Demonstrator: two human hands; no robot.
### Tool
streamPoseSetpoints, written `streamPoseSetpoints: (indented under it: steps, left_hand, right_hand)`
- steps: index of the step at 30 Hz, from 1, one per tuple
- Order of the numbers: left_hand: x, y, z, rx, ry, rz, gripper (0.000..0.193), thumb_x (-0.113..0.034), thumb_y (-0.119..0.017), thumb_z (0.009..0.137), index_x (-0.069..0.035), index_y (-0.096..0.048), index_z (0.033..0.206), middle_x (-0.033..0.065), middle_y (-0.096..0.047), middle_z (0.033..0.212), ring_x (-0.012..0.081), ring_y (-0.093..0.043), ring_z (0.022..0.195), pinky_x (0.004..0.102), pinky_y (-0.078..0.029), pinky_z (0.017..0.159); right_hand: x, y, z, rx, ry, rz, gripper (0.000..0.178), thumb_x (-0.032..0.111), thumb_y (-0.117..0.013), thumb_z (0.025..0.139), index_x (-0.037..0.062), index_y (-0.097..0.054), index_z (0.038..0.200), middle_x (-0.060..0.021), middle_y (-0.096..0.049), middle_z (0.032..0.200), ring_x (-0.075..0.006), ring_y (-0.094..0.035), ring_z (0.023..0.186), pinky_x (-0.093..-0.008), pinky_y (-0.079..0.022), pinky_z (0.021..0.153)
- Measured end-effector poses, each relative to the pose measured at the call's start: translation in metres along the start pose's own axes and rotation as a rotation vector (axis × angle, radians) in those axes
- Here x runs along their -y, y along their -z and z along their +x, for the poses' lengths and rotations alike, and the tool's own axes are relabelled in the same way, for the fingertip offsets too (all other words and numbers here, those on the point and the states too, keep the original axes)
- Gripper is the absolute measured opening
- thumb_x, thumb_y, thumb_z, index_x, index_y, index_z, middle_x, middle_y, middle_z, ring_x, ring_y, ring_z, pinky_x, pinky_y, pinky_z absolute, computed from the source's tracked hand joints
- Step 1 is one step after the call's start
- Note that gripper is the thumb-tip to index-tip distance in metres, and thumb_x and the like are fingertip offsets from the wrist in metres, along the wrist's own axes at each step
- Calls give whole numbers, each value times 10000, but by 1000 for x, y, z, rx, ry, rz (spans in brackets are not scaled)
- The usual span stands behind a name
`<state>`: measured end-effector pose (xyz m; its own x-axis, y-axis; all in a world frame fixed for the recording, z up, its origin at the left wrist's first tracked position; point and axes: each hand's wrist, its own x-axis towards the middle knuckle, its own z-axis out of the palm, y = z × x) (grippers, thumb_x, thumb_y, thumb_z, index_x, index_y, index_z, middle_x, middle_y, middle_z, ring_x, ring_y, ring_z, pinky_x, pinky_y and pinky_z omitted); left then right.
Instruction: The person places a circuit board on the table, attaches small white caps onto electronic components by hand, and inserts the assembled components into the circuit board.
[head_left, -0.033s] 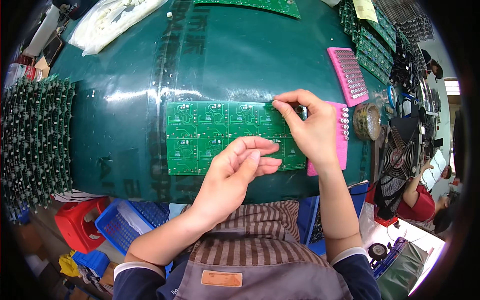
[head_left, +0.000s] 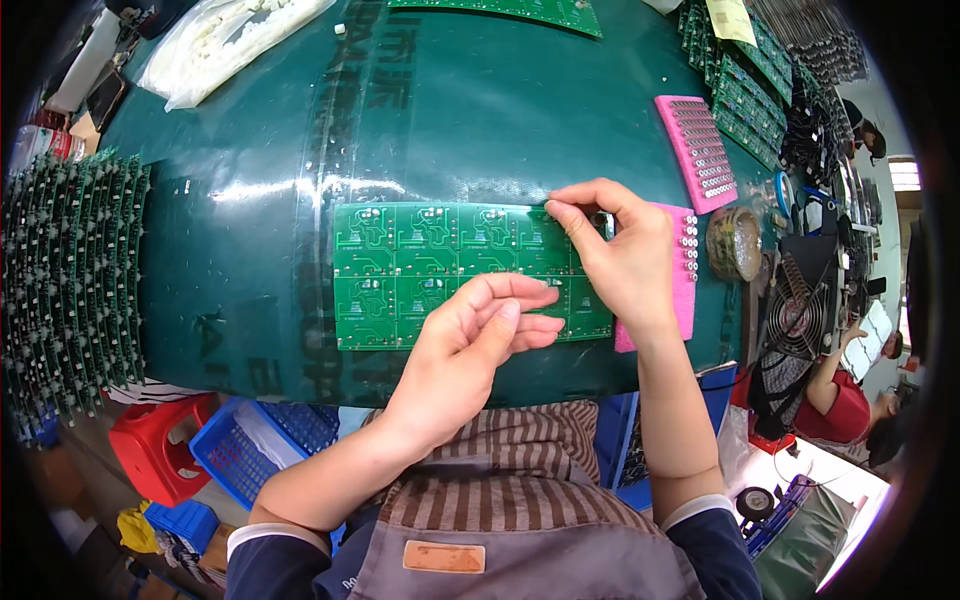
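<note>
A green circuit board panel (head_left: 365, 262), divided into several repeated sections, lies flat on the table in front of me. My left hand (head_left: 470, 335) is over its lower middle, palm partly up. Its fingers are loosely bent and apart, and I see nothing gripped in them. At the board's top edge, right of centre, my right hand (head_left: 625, 250) pinches thumb and forefinger together. Whatever is between those tips is too small to make out. A pink foam block (head_left: 683, 300) with rows of small round metal-topped parts sits partly hidden behind my right wrist.
Another pink foam block (head_left: 695, 150) of parts stands farther back, near a tape roll (head_left: 735, 243). Stacked populated boards (head_left: 75, 280) line the left edge; more boards (head_left: 745, 110) lie back right. A bag of white pieces (head_left: 225, 45) is far left. A person (head_left: 840, 400) is at right.
</note>
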<state>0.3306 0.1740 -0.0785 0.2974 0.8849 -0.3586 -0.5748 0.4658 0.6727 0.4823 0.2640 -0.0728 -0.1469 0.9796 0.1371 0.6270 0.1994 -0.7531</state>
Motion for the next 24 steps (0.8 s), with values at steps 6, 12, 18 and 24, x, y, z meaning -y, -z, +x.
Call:
streamPoseSetpoints:
  steps: [6,12,18,24]
  left_hand:
    - [-38,12,0,47,186,-143,234,-97,-491,923,23,-532,1119,125,-617,1035,85,-553,747,224,-465,671]
    - [-173,75,78,-394,-452,1036,301,-293,-586,872,-67,-647,1061,-17,-602,892,31,-487,738,184,-380,640]
    - [-305,205,158,-833,-756,1975,267,-248,-564,786,-48,-683,917,165,-665,850,282,-645,845,357,-492,773]
    - [-264,200,191,-706,-576,2284,431,-435,-544,853,-23,-658,908,209,-655,847,365,-628,829,433,-494,756]
  right_hand:
    - [0,-1,1,39,7,-38,83,76,-681,762,23,-678,826,-115,-658,748,-191,-634,657,-289,-490,602]
    - [3,6,4,53,59,-100,73,59,-668,762,9,-670,815,-125,-661,755,-209,-646,667,-295,-500,613]
    - [15,2,7,89,123,-117,74,54,-663,760,-2,-662,808,-130,-666,766,-221,-658,694,-297,-509,620]
    - [8,10,7,88,70,-138,74,56,-662,760,0,-662,809,-129,-667,768,-222,-658,691,-300,-508,617]
